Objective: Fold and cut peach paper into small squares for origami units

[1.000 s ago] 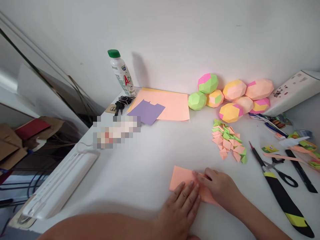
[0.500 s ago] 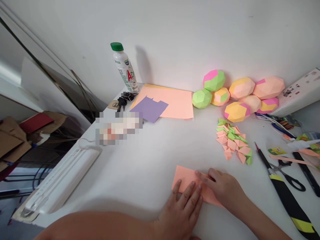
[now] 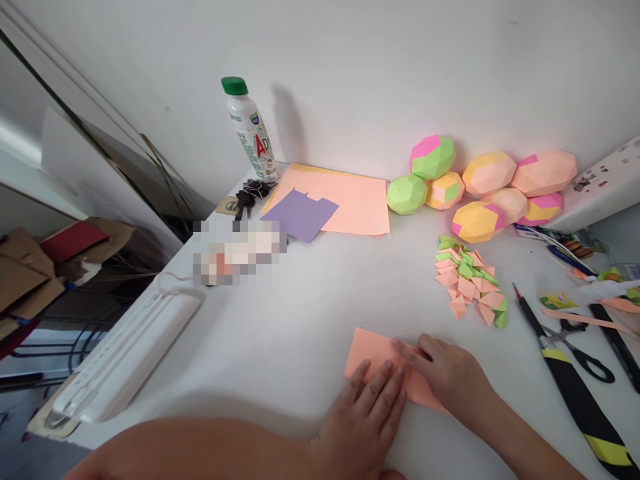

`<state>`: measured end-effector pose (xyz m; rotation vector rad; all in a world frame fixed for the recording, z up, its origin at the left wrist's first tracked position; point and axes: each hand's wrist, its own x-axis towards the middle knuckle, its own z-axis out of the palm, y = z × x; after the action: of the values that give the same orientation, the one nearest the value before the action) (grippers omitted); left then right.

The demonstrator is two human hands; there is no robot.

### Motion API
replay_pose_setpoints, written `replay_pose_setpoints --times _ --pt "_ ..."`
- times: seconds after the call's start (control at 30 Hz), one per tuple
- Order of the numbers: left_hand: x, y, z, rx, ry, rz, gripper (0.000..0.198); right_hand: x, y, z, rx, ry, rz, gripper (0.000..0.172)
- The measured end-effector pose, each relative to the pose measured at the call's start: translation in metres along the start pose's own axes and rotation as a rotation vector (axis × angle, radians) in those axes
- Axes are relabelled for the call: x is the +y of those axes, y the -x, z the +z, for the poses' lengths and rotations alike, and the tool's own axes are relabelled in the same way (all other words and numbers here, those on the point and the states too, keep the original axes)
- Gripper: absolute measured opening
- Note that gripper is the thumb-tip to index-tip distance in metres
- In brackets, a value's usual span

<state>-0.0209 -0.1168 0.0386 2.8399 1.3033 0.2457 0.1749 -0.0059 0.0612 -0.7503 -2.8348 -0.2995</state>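
Observation:
A folded peach sheet of paper lies on the table in front of me. My left hand rests flat on its near left part, fingers stretched and a little apart. From the right, my right hand presses on the sheet with one digit reaching along it, while its other fingers curl in. Part of the paper is hidden beneath both hands. Beyond my right hand is a pile of small folded peach and green paper pieces.
Multicoloured paper balls sit along the wall. Behind lie peach sheets, a purple sheet, keys and a bottle. A white device is at left; scissors and a black-yellow tool are at right.
The view has shifted slightly, moving the background a little. Both hands keep nearly the same place on the peach paper.

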Motion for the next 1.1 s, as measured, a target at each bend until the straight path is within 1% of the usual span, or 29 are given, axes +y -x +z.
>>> replay_pose_setpoints --times 0.1,0.27,0.5,0.67,0.77,0.8,0.83,0.93,0.97,1.03,1.1 --pt "0.000 0.000 -0.001 -0.011 0.007 0.005 0.082 0.000 0.001 0.002 0.002 0.006 0.015 0.052" --pt "-0.002 0.000 -0.004 0.007 0.003 -0.001 0.080 0.000 0.001 0.002 0.000 0.006 0.016 0.053" --pt "0.001 0.001 -0.001 0.020 -0.016 -0.025 0.083 -0.001 0.002 0.002 0.000 -0.010 0.018 0.053" --pt "0.003 0.000 -0.005 0.088 -0.057 -0.087 0.083 -0.002 0.001 0.002 0.025 -0.003 0.022 0.048" --pt "0.004 -0.001 -0.010 0.116 -0.093 -0.133 0.082 -0.002 0.000 0.001 0.042 -0.003 0.040 0.048" --pt "0.004 -0.002 -0.012 0.119 -0.112 -0.160 0.077 -0.002 -0.001 0.001 0.045 -0.006 0.041 0.050" --pt "0.004 -0.002 -0.014 0.120 -0.133 -0.187 0.068 -0.002 -0.001 0.001 0.048 -0.008 0.041 0.052" --pt "-0.001 -0.005 -0.021 0.103 -0.201 -0.208 0.026 -0.002 -0.001 0.000 0.055 0.004 0.031 0.057" --pt "-0.004 -0.007 -0.024 0.089 -0.206 -0.192 0.018 -0.002 0.000 0.000 0.053 0.011 0.031 0.058" --pt "-0.012 -0.010 -0.030 0.053 -0.188 -0.165 0.016 -0.001 0.001 0.001 0.046 0.024 0.035 0.060" --pt "-0.020 -0.012 -0.035 -0.016 -0.159 -0.181 0.016 -0.002 0.001 0.002 0.025 0.029 0.037 0.061"
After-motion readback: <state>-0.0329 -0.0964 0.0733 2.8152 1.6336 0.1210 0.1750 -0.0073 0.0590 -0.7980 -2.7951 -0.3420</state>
